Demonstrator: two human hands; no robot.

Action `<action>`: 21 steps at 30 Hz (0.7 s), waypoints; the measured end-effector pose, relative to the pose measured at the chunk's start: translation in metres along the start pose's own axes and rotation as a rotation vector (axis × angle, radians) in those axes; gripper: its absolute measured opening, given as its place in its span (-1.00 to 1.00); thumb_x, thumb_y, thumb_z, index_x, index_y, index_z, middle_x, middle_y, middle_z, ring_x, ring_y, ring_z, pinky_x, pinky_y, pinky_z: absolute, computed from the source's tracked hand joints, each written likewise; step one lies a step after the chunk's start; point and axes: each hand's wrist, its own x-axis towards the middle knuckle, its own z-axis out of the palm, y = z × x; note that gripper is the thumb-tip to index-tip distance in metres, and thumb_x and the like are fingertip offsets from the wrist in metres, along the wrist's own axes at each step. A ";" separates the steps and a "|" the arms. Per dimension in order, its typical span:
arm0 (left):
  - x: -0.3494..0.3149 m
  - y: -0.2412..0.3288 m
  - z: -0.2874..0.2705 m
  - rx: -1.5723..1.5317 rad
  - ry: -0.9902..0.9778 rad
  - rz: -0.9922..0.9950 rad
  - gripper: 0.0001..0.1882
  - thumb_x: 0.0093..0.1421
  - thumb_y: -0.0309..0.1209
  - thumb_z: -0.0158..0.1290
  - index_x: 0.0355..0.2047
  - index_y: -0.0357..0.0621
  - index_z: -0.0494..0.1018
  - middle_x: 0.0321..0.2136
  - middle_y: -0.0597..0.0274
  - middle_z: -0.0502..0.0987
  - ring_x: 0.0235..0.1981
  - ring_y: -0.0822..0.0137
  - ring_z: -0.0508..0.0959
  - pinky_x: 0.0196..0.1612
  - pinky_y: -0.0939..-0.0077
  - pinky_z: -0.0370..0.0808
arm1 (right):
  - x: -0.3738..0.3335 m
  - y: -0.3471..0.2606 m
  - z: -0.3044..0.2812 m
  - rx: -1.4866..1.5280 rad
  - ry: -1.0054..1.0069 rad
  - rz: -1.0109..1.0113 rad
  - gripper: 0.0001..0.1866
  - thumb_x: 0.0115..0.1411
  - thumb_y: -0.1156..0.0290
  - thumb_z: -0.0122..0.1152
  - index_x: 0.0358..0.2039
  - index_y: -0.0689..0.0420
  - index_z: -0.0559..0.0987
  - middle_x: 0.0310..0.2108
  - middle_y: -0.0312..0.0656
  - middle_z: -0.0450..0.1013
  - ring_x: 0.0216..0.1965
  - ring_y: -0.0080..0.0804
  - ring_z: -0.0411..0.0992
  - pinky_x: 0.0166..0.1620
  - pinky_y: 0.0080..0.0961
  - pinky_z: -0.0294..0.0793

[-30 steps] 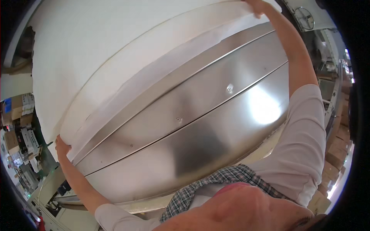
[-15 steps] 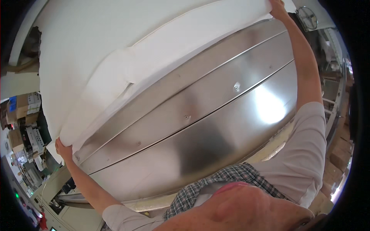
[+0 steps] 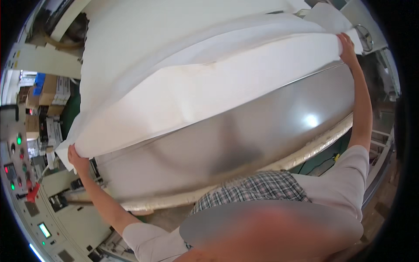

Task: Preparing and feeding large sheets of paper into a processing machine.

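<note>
A wide white sheet (image 3: pixel 187 91) spreads across a long, shiny metal surface (image 3: pixel 227 139), with loose folds toward its far side. At the left end of its near edge, my left hand (image 3: pixel 78 160) grips the sheet with fingers closed. Far off to the right, my right hand (image 3: pixel 347 47) is closed on the opposite end of that edge. Between my hands the edge runs nearly straight over the metal. Part of each hand's fingers is hidden by the sheet.
A padded pale rim (image 3: pixel 314 150) borders the metal's near side. On the left stand a control panel (image 3: pixel 22 166) with lit buttons and stacked cardboard boxes (image 3: pixel 54 91). A handwheel (image 3: pixel 364 38) sits beyond my right hand, and a metal frame (image 3: pixel 379 144) lies along the right.
The sheet's edge has come nearer to me and covers more of the metal. My right hand has moved nearer with it; both hands keep their hold.
</note>
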 end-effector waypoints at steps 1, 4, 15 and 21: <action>-0.019 0.004 -0.015 0.000 -0.013 -0.020 -0.40 -0.20 -0.38 0.16 -0.07 -0.10 0.27 -0.03 -0.08 0.27 0.00 -0.09 0.25 0.04 0.15 0.16 | -0.019 -0.003 0.002 0.006 -0.013 -0.003 -0.42 -0.17 0.56 0.10 -0.03 0.05 0.29 0.02 -0.05 0.19 0.10 -0.11 0.11 0.11 -0.22 0.03; -0.073 0.026 -0.016 -0.021 -0.108 -0.076 -0.41 -0.20 -0.39 0.16 -0.07 -0.08 0.28 -0.01 -0.06 0.25 0.03 -0.06 0.21 0.07 0.18 0.12 | -0.079 0.002 0.007 0.016 -0.077 0.000 -0.40 -0.15 0.60 0.03 0.01 0.01 0.27 0.06 -0.02 0.14 0.11 -0.04 0.08 0.12 -0.20 0.00; -0.263 0.046 -0.019 -0.068 -0.333 -0.175 -0.42 -0.25 -0.44 0.14 -0.10 0.01 0.32 -0.02 0.02 0.25 0.03 -0.01 0.19 0.09 0.15 0.08 | -0.259 -0.023 -0.024 0.040 -0.331 0.062 -0.40 -0.14 0.68 -0.01 -0.02 -0.03 0.31 0.07 -0.04 0.12 0.11 -0.03 0.07 0.12 -0.18 0.04; -0.266 0.044 -0.023 -0.057 -0.542 -0.219 -0.35 -0.33 -0.45 0.16 -0.09 0.00 0.31 -0.02 0.00 0.25 0.03 -0.02 0.19 0.07 0.17 0.13 | -0.247 -0.001 -0.019 -0.072 -0.500 -0.054 -0.45 -0.09 0.56 0.02 0.00 0.00 0.27 0.07 -0.02 0.12 0.12 -0.04 0.07 0.10 -0.17 0.07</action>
